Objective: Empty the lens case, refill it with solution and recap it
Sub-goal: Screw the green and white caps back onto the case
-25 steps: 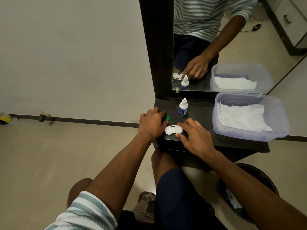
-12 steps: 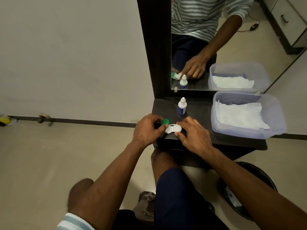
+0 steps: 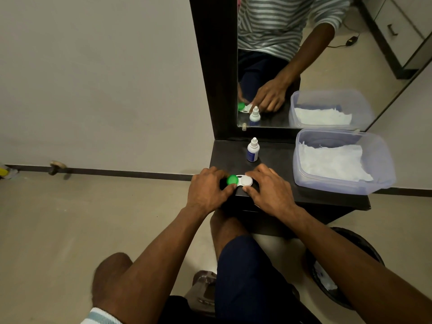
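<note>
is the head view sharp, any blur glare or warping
Head view: dim, even light; the green cap is slightly smeared, the hands fairly sharp; wide-angle bending shows on the mirror frame; no strong glare.

**Counter layout**

Lens case [image 3: 240, 181] at counter [image 3: 280, 160] front edge, between left hand [image 3: 208, 190] and right hand [image 3: 268, 190]. Bottle [image 3: 253, 150] behind it, mirror [image 3: 304, 66] further back. Tub [image 3: 378, 160] right, probably tissue [image 3: 332, 162] inside.
</note>
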